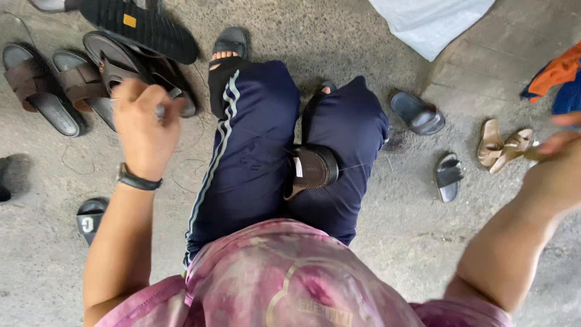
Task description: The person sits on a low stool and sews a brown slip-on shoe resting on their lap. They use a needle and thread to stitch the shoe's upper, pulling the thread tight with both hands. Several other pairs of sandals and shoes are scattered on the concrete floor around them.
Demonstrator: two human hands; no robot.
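While the left hand (145, 124) at ten o'clock has its fingers pinching a small tool, and I cannot tell the blurry right hand's (560, 163) fingers, the brown shoe (311, 169) between the knees looks stiff and light, best held by its sides.

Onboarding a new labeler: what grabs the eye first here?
A brown sandal is clamped between the seated person's knees at centre, with thin threads running out from it to both sides. The left hand is raised in a fist at upper left, the right hand blurred at the right edge. Sandals lie scattered on the concrete.

brown sandal (311, 169), navy white-striped trousers (254, 139), pink mottled shirt (284, 278)
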